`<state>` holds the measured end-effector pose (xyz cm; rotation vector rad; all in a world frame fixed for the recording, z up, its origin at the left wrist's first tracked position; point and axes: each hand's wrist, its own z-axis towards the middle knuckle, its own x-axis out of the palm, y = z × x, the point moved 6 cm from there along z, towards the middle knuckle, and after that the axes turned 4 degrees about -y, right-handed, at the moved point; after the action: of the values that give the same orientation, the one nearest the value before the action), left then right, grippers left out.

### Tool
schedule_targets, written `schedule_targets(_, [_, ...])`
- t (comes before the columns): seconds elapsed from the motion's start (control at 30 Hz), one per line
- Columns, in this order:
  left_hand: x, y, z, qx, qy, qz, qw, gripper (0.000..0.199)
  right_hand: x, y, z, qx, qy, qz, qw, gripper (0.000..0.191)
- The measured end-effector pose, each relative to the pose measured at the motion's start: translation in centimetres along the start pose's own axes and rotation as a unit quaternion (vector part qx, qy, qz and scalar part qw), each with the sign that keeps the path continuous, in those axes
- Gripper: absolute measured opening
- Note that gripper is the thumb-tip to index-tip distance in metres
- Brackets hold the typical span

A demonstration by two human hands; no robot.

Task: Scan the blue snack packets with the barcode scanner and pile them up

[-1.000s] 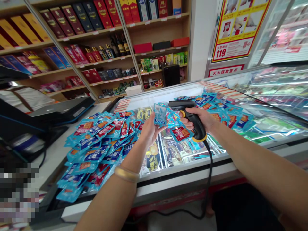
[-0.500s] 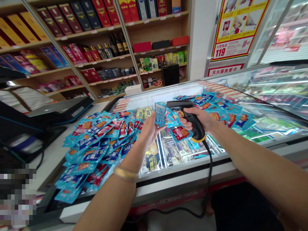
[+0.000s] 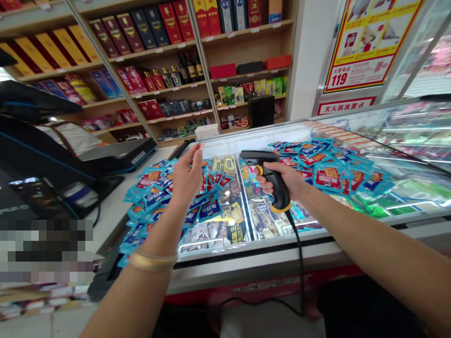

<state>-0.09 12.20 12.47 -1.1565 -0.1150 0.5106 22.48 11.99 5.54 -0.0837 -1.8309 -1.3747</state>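
Note:
My left hand (image 3: 189, 174) is raised over the left pile of blue snack packets (image 3: 155, 188), seen from its back. Its fingers are loosely bent and partly apart, and no packet shows in them. A gold-coloured bangle (image 3: 151, 261) circles that wrist. In my right hand (image 3: 282, 180) is a black and yellow barcode scanner (image 3: 278, 188), gripped by its handle, with its head pointing left. Behind and right of the scanner lies a second pile of blue packets (image 3: 326, 178), spread on the glass.
Both piles rest on a glass-topped freezer (image 3: 252, 230) with packaged goods inside. The scanner's black cable (image 3: 300, 263) hangs over the front edge. A checkout machine (image 3: 42, 159) stands at the left. Shelves of boxes and bottles (image 3: 158, 84) line the back wall.
The packet that my left hand held beside the scanner is no longer in it. That hand has moved left and up, over the left pile. My right hand still holds the scanner.

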Motion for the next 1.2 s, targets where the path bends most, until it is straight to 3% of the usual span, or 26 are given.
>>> schedule_targets(0.03, [-1.9, -0.6, 0.5, 0.063, -0.028, 0.115, 0.991, 0.043, 0.7, -0.4, 0.4, 0.005, 0.006, -0.002, 1.0, 0.017])
schedule_targets(0.1, [-4.7, -0.3, 1.3, 0.12, -0.046, 0.303, 0.944, 0.045, 2.0, -1.3, 1.0, 0.016, 0.014, -0.004, 1.0, 0.017])
schedule_targets(0.17, [-6.1, 1.5, 1.7, 0.098, -0.001, 0.441, 0.892, 0.045, 3.1, -2.0, 1.6, 0.026, 0.023, -0.003, 0.999, 0.017])
schedule_targets(0.27, [-6.9, 4.5, 1.8, 0.036, 0.082, 0.54, 0.837, 0.049, 3.8, -2.7, 2.0, 0.036, 0.036, 0.0, 0.999, 0.017])
schedule_targets(0.4, [-7.0, 5.1, 1.7, 0.022, 0.085, 0.547, 0.833, 0.054, 3.4, -2.8, 2.0, 0.039, 0.037, 0.01, 0.998, 0.016])
schedule_targets(0.53, [-6.3, 3.1, 1.1, 0.065, 0.02, 0.511, 0.857, 0.059, 2.3, -1.6, 1.6, 0.02, 0.015, 0.017, 1.0, 0.015])
schedule_targets(0.6, [-4.9, 1.8, 0.3, 0.107, 0.003, 0.466, 0.878, 0.058, 1.4, -0.5, 1.1, 0.005, -0.001, 0.012, 1.0, 0.014])
schedule_targets(0.67, [-2.4, 0.7, -0.7, 0.148, 0.023, 0.388, 0.909, 0.055, 0.2, 0.8, 0.4, -0.01, -0.018, 0.007, 1.0, 0.013])
schedule_targets(0.73, [0.9, -0.1, -2.1, 0.171, 0.081, 0.28, 0.941, 0.054, -1.4, 2.1, -0.5, -0.02, -0.035, -0.002, 0.999, 0.012])
schedule_targets(0.83, [6.4, -0.4, -4.3, 0.13, 0.184, 0.1, 0.969, 0.056, -4.3, 3.6, -2.1, -0.023, -0.056, -0.021, 0.998, 0.014])
schedule_targets(0.9, [9.7, -0.3, -5.7, 0.094, 0.243, 0.047, 0.964, 0.059, -6.2, 4.3, -3.1, -0.027, -0.069, -0.028, 0.997, 0.016])
schedule_targets(1.0, [13.5, 0.2, -7.5, 0.07, 0.305, 0.065, 0.947, 0.067, -7.9, 4.9, -4.1, -0.039, -0.083, -0.027, 0.995, 0.018])
schedule_targets(1.1, [15.5, 0.6, -8.6, 0.073, 0.343, 0.103, 0.931, 0.073, -8.4, 5.2, -4.4, -0.055, -0.089, -0.014, 0.994, 0.018])
schedule_targets(1.2, [16.1, 1.0, -8.9, 0.079, 0.36, 0.126, 0.921, 0.07, -8.2, 5.2, -4.3, -0.056, -0.094, -0.007, 0.994, 0.016])
